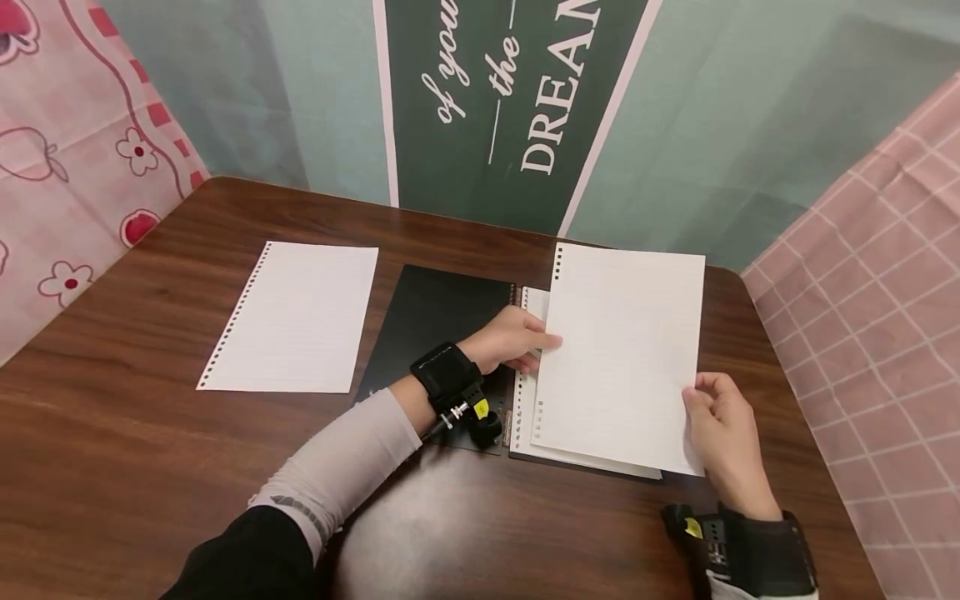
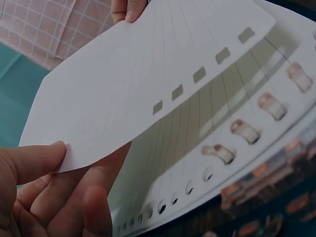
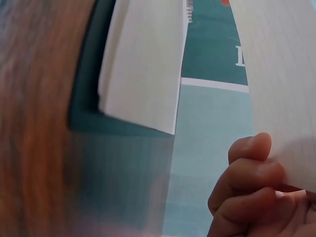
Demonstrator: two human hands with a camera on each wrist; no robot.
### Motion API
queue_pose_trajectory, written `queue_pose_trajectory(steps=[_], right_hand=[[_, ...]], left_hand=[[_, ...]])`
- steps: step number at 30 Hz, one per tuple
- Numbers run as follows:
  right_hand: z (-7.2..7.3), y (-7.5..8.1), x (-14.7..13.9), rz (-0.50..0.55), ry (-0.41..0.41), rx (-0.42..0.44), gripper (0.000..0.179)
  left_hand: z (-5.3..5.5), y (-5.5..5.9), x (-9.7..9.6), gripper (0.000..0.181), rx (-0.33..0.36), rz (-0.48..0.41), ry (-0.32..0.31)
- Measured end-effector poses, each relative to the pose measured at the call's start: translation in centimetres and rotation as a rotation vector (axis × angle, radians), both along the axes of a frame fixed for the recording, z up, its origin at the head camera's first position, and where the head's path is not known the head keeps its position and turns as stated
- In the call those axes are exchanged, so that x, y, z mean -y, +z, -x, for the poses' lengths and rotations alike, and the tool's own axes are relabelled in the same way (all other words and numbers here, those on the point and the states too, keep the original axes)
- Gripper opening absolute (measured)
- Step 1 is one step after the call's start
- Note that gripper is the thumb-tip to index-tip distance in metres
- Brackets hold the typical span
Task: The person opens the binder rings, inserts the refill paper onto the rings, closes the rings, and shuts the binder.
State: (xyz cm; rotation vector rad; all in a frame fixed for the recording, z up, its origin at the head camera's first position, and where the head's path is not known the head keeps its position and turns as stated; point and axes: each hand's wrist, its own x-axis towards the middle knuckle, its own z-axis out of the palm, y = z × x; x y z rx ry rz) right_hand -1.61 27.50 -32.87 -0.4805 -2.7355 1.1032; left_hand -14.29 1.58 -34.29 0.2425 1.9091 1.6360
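Note:
A white loose-leaf sheet (image 1: pixel 622 358) with punched holes along its left edge is held up above an open binder. My left hand (image 1: pixel 513 337) pinches its holed edge between thumb and fingers, as the left wrist view also shows. At the sheet's lower right edge, my right hand (image 1: pixel 723 429) grips it with curled fingers. Beneath lies a stack of punched paper (image 1: pixel 519 417) on the binder's right side. The binder's black cover (image 1: pixel 450 304) is spread flat to the left, partly hidden by my left forearm. In the right wrist view, the stack (image 3: pixel 143 64) appears below the lifted sheet.
Another loose-leaf sheet (image 1: pixel 300 317) lies flat on the wooden table (image 1: pixel 135 333) at the left, holes along its left edge. A green cloth with lettering (image 1: pixel 480 100) hangs behind the table. Patterned pink cloths (image 1: pixel 885 333) border both sides.

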Motion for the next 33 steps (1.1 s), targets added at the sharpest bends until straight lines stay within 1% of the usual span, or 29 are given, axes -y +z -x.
queue_pose_trajectory(steps=[3, 8, 9, 12, 16, 17, 19, 23, 27, 33], right_hand=[[0.1, 0.0, 0.3, -0.003, 0.013, 0.005, 0.027], [0.4, 0.0, 1.0, -0.006, 0.045, -0.002, 0.028], [0.4, -0.1, 1.1, -0.003, 0.049, -0.001, 0.027], [0.6, -0.1, 1.5, 0.003, 0.065, 0.003, 0.027], [0.6, -0.1, 1.9, 0.009, 0.077, 0.016, 0.027], [0.6, -0.1, 2.0, 0.009, 0.079, 0.021, 0.027], [0.6, -0.1, 2.0, 0.008, 0.079, 0.028, 0.028], [0.4, -0.2, 1.9, 0.011, 0.082, 0.042, 0.028], [0.3, -0.2, 1.8, 0.008, 0.091, 0.053, 0.030], [0.0, -0.2, 1.6, 0.009, 0.108, 0.069, 0.032]], left_hand=[[0.0, 0.1, 0.4, 0.030, -0.013, 0.007, -0.001], [0.1, 0.2, 1.2, 0.046, -0.041, 0.016, -0.005], [0.2, 0.3, 1.4, 0.047, -0.045, 0.017, -0.005], [0.3, 0.5, 1.9, 0.041, -0.047, 0.027, -0.001], [0.3, 0.5, 2.4, 0.020, -0.041, 0.034, 0.008], [0.2, 0.5, 2.4, 0.017, -0.040, 0.034, 0.008], [0.2, 0.5, 2.5, 0.019, -0.044, 0.033, 0.005], [-0.1, 0.4, 2.6, 0.032, -0.050, 0.030, 0.001], [-0.3, 0.2, 2.6, 0.038, -0.055, 0.027, -0.001], [-0.5, 0.2, 2.6, 0.036, -0.059, 0.021, -0.002]])
